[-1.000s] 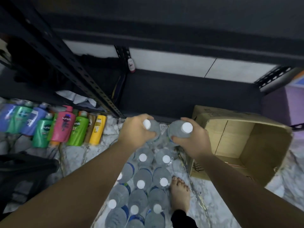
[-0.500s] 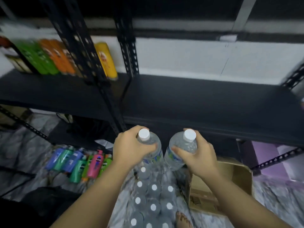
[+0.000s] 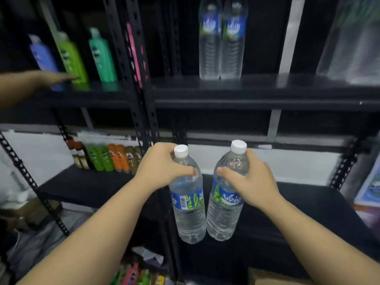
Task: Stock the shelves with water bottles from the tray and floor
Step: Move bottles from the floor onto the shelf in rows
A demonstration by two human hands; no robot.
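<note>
My left hand [image 3: 162, 165] grips the shoulder of a clear water bottle [image 3: 188, 206] with a white cap and blue-green label. My right hand [image 3: 244, 179] grips a second, matching water bottle [image 3: 223, 210] the same way. Both bottles hang upright and side by side, nearly touching, in front of the black middle shelf [image 3: 308, 206]. On the upper shelf [image 3: 267, 93] two more water bottles [image 3: 222, 42] stand upright together. The tray and the bottles on the floor are out of view.
Another person's arm [image 3: 30, 83] reaches in from the left toward coloured shampoo bottles [image 3: 72, 56] on the upper left shelf. More coloured bottles [image 3: 107, 157] line the lower left shelf. Black perforated uprights [image 3: 141, 103] separate the shelf bays. A cardboard box edge [image 3: 267, 276] shows at bottom right.
Both hands have lifted the two bottles from the floor pack up to middle-shelf height. The view has tilted upward, revealing the upper shelf with two bottles on it.
</note>
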